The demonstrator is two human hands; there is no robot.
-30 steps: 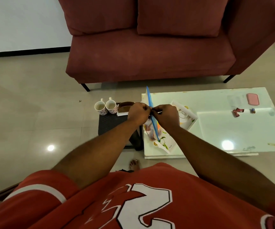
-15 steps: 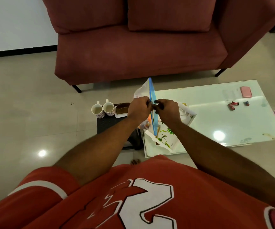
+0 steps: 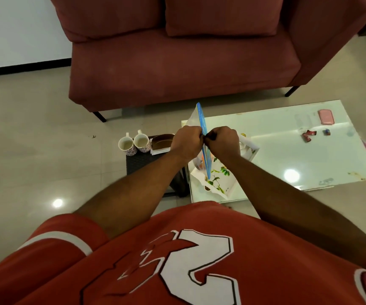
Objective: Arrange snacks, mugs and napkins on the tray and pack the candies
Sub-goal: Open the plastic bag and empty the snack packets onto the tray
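Observation:
My left hand (image 3: pixel 186 143) and my right hand (image 3: pixel 224 143) pinch the blue zip strip of a clear plastic bag (image 3: pixel 203 126) from both sides, held upright above the white leaf-patterned tray (image 3: pixel 220 183). Coloured candies show faintly in the bag's lower part below my hands. The tray rests on the near left corner of the white table (image 3: pixel 287 155). Two floral mugs (image 3: pixel 134 144) and a brown bowl on white napkins (image 3: pixel 161 143) stand on a small dark stool (image 3: pixel 144 161) to the left. Two loose candies (image 3: pixel 309 135) lie on the table's far right.
A red sofa (image 3: pixel 177 62) stands behind the table and stool. A pink object (image 3: pixel 326 116) lies near the table's far right corner. Pale tiled floor surrounds everything.
The bag has tilted a little and its clear upper corner now shows left of the blue strip. Both hands stay pinched on the strip at about the same spot.

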